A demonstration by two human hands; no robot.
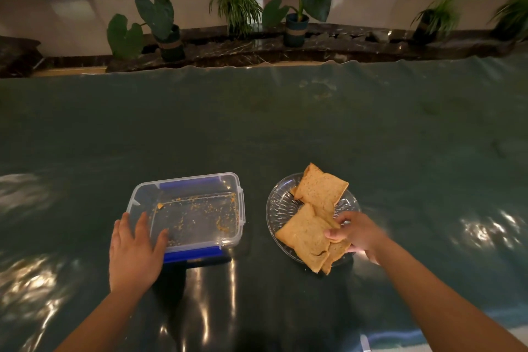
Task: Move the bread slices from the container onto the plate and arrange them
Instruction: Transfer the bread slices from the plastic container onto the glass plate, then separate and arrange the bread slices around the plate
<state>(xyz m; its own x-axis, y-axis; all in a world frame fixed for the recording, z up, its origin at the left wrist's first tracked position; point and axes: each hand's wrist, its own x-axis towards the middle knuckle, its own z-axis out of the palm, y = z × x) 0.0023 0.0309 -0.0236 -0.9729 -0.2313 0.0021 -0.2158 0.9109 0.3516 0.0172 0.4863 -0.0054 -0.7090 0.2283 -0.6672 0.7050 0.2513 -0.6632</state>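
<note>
A clear plastic container (197, 208) with blue clips sits left of centre, holding only orange crumbs. My left hand (134, 248) lies flat on its near left corner, fingers spread over the rim. To the right stands a clear glass plate (278, 203) carrying three toasted bread slices. One slice (320, 188) leans at the far side. A second slice (303, 237) lies at the near side, and a third slice (335, 256) lies partly beneath it. My right hand (357, 233) pinches the near slices at their right edge.
The table is covered by a shiny dark green cloth (257, 128) that reflects light near the front. Beyond its far edge, potted plants (297, 23) stand on a dark marble ledge against a pale wall.
</note>
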